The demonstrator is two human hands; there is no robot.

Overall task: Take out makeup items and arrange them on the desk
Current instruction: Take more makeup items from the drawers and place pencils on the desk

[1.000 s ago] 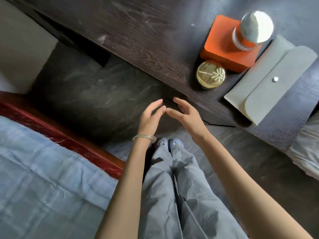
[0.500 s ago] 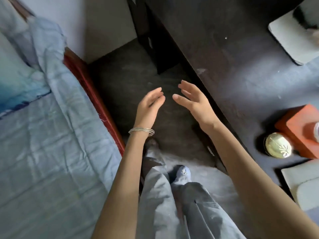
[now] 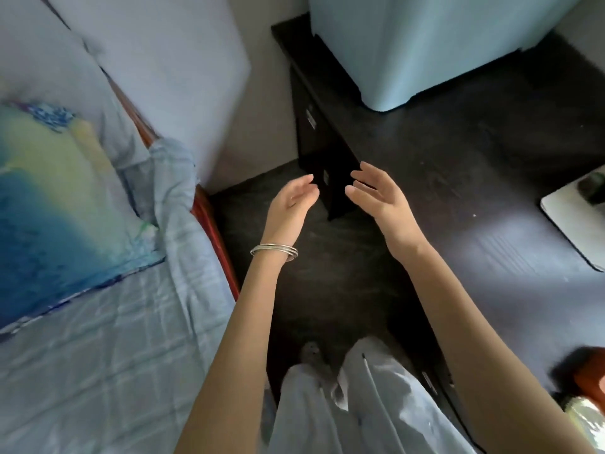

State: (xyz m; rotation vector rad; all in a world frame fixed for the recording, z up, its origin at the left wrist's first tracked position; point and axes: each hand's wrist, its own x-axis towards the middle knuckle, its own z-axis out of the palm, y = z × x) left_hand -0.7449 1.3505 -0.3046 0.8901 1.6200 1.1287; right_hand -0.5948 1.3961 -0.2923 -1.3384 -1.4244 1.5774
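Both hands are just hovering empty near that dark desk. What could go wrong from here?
The orange box and the gold round compact sit at the very edge of view, so a reach toward them could be poorly aimed. The right hand hangs beside the dark wooden desk corner and might knock it. The left hand holds nothing too.

Dark brown tabletop (image 3: 458, 152); pale blue checked bedsheet (image 3: 98, 355); blue-and-yellow pillow (image 3: 49, 191); silver bangles (image 3: 274, 251); light grey trousers (image 3: 370, 414).
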